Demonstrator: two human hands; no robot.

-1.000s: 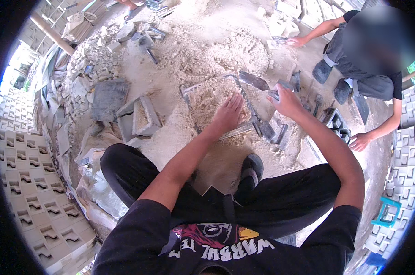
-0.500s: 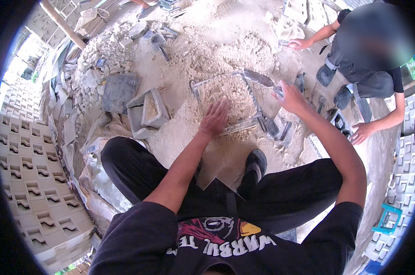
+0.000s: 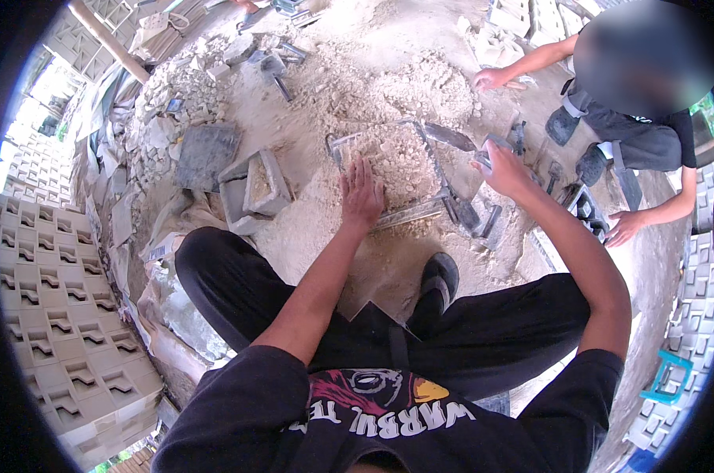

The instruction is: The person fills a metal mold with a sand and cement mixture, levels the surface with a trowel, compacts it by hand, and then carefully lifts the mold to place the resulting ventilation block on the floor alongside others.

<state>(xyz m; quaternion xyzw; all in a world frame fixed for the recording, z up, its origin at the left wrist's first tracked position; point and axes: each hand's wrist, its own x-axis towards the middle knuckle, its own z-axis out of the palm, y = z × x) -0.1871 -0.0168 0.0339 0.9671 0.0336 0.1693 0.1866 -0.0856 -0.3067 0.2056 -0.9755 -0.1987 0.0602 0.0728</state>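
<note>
A square metal mould (image 3: 410, 216) lies on the ground before me, heaped with crumbly beige sand mix (image 3: 400, 162). My left hand (image 3: 362, 195) rests on the mix along the mould's left side, fingers stretched out and slightly apart. Past the mould's far right corner, my right hand (image 3: 502, 169) is closed around the handle of a trowel (image 3: 450, 137). The narrow, dusty blade points left and its tip reaches the mould's rim. Dark metal handle parts (image 3: 469, 214) sit at the near right corner of the mould.
Beyond the mould spreads loose sand (image 3: 404, 87). To the left are a grey box-shaped block (image 3: 254, 191), a dark slab (image 3: 209, 156) and rubble (image 3: 164, 118). A co-worker (image 3: 629, 138) squats at right, one hand by the sand. Patterned blocks (image 3: 65, 315) are stacked far left.
My left hand has shifted a little left across the mix. My right hand and the trowel have moved slightly right. The co-worker's far hand has moved left toward the sand.
</note>
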